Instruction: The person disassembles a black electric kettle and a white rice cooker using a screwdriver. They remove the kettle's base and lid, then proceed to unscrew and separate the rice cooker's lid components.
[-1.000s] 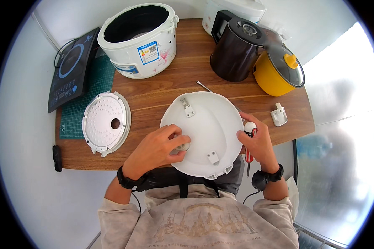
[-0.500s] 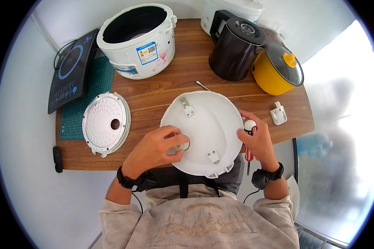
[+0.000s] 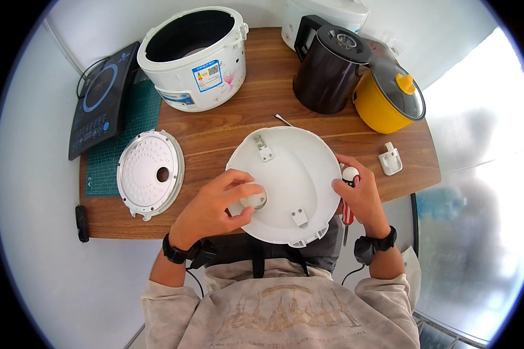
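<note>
A round white plastic rice cooker lid [image 3: 285, 174] is tilted at the table's front edge, its hollow inner side facing up. My left hand [image 3: 218, 200] reaches over its left part, thumb and fingers curled round a small round white part [image 3: 256, 199] that sits against the lid. On the opposite side my right hand [image 3: 362, 189] grips the rim between thumb and fingers. A screwdriver [image 3: 347, 212] with a red, black and white handle is tucked in that same hand, its shaft pointing down toward me.
Left of the lid lies a perforated metal disc [image 3: 148, 168], partly on a green cutting mat [image 3: 102, 174]. Behind stand a white cooker body [image 3: 192, 64], a dark kettle [image 3: 326, 75] and a yellow pot [image 3: 381, 104]. A small white plastic piece [image 3: 391, 161] rests at right.
My left fingers have loosened and lifted slightly round the small round part, so more of it shows. My right hand holds the lid and screwdriver as before.
</note>
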Demonstrator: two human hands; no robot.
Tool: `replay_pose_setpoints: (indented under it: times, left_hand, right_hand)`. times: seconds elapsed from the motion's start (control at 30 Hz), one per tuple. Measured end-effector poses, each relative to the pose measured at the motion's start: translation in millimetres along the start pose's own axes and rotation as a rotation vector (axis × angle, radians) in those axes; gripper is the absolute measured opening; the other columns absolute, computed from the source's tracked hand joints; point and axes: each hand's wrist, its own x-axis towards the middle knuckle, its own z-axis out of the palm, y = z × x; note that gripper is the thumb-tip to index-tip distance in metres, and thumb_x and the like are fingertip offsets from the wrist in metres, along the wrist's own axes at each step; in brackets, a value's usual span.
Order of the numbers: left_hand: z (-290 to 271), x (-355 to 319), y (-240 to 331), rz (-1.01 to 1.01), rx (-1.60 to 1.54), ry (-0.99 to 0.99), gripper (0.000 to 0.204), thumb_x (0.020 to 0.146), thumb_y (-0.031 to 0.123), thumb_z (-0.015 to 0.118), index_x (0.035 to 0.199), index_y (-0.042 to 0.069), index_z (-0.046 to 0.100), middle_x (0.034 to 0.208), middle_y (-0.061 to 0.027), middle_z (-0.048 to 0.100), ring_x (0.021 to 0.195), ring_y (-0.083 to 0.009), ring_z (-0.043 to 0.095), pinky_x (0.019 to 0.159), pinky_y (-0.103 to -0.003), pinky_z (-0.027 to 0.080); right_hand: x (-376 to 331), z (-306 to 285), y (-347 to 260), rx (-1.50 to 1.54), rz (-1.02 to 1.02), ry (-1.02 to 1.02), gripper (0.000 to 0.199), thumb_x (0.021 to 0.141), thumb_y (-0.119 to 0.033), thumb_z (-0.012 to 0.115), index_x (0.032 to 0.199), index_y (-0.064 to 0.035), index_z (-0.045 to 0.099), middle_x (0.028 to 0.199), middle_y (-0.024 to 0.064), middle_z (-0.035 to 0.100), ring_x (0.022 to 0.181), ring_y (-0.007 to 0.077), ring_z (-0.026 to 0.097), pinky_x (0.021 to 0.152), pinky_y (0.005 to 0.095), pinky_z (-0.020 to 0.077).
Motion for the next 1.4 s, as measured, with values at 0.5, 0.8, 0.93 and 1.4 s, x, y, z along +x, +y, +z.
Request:
replay_pose_setpoints:
  times: [0.5,0.8,0.93,1.4]
  left_hand:
    - [-37,-3,17,0.14,0.068,0.359,0.046,0.071,0.002,0.072,0.117,0.007,0.068,0.115,-0.0159,0.062,0.1,-0.0278,0.065,0.084,-0.036,0.054]
    - [-38,-16,1,-0.233,0.284,0.307,0.05,0.079,-0.003,0.069,0.128,0.005,0.06,0.119,-0.0137,0.062,0.101,-0.0273,0.063,0.088,-0.033,0.052]
    - [-27,-16,-15,-0.38,0.286,0.276,0.049,0.081,0.001,0.073,0.128,0.006,0.06,0.123,-0.0158,0.063,0.106,-0.0318,0.065,0.089,-0.036,0.055]
    - [-21,-7,-32,-0.194,0.612,0.32,0.039,0.088,0.007,0.073,0.125,0.006,0.06,0.125,-0.0152,0.06,0.104,-0.0345,0.065,0.088,-0.039,0.055]
  right_hand:
    - [2,-11,8,0.178,-0.074,0.033,0.049,0.082,-0.002,0.062,0.13,0.0048,0.061,0.099,0.0042,0.069,0.081,0.008,0.061,0.075,0.0243,0.0518]
    - [-7,-34,6,0.213,-0.1,0.142,0.05,0.082,-0.002,0.062,0.132,0.0047,0.06,0.111,0.0085,0.069,0.093,0.0128,0.065,0.086,0.0263,0.0523]
    - [-10,-49,12,0.248,-0.098,0.19,0.051,0.083,-0.003,0.062,0.133,0.0051,0.059,0.111,0.0099,0.069,0.094,0.0142,0.067,0.086,0.0275,0.0539]
    - [-14,-53,25,0.303,-0.107,0.228,0.051,0.083,-0.004,0.062,0.133,0.0071,0.058,0.109,0.0106,0.069,0.092,0.0135,0.067,0.085,0.0269,0.0545]
